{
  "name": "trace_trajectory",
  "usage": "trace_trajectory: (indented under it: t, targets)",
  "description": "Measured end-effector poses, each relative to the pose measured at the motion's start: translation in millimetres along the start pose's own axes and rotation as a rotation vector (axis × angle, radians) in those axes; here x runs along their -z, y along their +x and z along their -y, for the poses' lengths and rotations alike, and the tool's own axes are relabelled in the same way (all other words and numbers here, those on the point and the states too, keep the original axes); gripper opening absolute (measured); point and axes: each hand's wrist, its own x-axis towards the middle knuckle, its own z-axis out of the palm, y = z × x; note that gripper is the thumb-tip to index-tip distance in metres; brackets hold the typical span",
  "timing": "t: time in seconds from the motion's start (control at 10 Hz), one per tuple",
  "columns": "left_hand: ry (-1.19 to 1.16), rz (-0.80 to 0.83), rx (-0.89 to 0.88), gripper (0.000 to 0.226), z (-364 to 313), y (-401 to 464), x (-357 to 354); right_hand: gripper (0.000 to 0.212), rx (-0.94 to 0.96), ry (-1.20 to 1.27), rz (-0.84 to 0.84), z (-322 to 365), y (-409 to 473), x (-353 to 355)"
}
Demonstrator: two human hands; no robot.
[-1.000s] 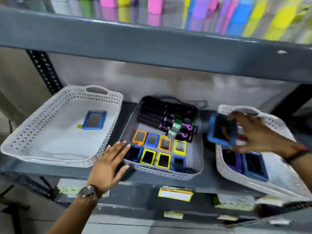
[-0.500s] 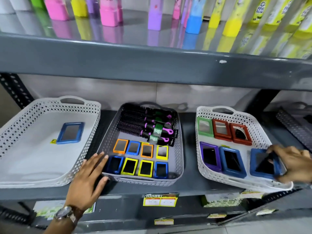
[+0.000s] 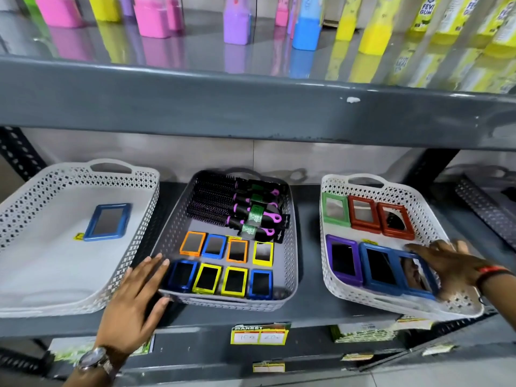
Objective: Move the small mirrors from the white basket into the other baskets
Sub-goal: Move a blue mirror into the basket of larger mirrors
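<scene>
Three baskets sit side by side on a grey metal shelf [image 3: 307, 311]. The left white basket [image 3: 36, 191] holds a single blue-framed mirror [image 3: 107, 222] lying flat. The grey middle basket [image 3: 291, 263] carries round hairbrushes [image 3: 223, 205] at its back and eight small mirrors [image 3: 220, 263] in two rows at the front, framed in orange, blue and yellow. The right white basket [image 3: 326, 263] holds a green and two red mirrors at the back, then a purple and two blue ones in front.

The left hand [image 3: 134, 305] lies flat with fingers spread against the front left corner of the grey basket, its grip open and empty. The right hand [image 3: 449, 263] rests over the rightmost blue mirror [image 3: 416, 272]; fingers extended, apparently touching its frame rather than clasping it, though motion blur makes this uncertain.
</scene>
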Motion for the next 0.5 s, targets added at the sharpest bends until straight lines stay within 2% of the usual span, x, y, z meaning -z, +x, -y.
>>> trace_trajectory:
  t: [0.1, 0.2, 0.3, 0.4, 0.5]
  targets:
    - [-0.006, -0.005, 0.001, 0.054, -0.2, 0.5, 0.5, 0.125, 0.137, -0.465, -0.149, -74.7, 39.1, 204.1]
    - [-0.013, -0.009, 0.008, 0.053, -0.5, 1.0, 0.1, 0.131, -0.053, -0.425, 0.160, -58.4, 68.3, 243.1]
    - [-0.014, 0.000, 0.005, 0.054, -1.8, 1.3, -0.3, 0.128, -0.126, -0.523, 0.176, -42.7, 30.9, 291.2]
    - [-0.022, 0.005, -0.003, 0.053, -3.8, 3.1, -0.3, 0.101, -0.170, -0.639, 0.071, 8.1, 20.6, 333.9]
    - [-0.024, 0.004, 0.003, 0.052, -5.5, 4.0, 1.0, 0.060, 0.122, -0.705, -0.192, 97.5, 1.1, 361.8]
